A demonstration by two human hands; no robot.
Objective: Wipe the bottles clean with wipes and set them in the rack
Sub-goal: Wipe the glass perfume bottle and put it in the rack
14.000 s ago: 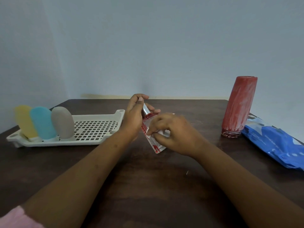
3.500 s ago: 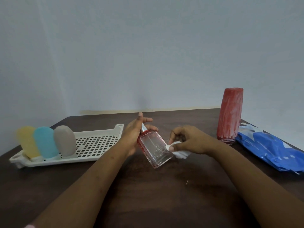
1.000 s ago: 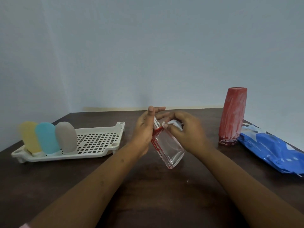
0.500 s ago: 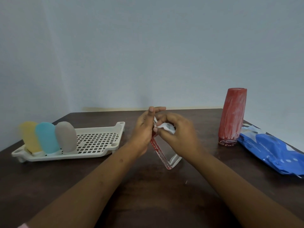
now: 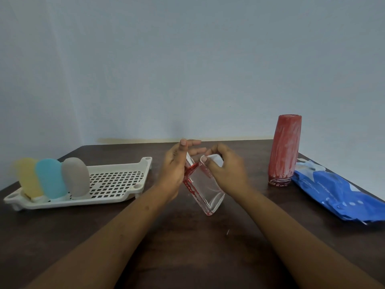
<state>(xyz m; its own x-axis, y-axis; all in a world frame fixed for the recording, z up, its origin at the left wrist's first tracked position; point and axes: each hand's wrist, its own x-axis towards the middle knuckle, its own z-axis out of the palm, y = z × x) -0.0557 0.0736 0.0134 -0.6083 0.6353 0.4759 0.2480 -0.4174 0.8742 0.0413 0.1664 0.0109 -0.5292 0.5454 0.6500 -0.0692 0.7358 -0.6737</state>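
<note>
The left hand (image 5: 174, 174) grips the base-down tilted bottle (image 5: 205, 190) by its neck, the right hand (image 5: 226, 174) seemingly pinches a wipe (image 5: 212, 162), and the rack (image 5: 116, 181) lies left.

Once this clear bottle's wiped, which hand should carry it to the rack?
Probably left. The left hand grips the clear bottle near its neck, and the rack lies on that side. The right hand is occupied pinching the wipe.

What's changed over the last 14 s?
The flat bottle went from red-smeared to mostly clear. The right hand moved the wipe from the body up to the shoulder. Unchanged: left hand grips the neck; rack, its three bottles, tall red bottle and wipe pack.
</note>
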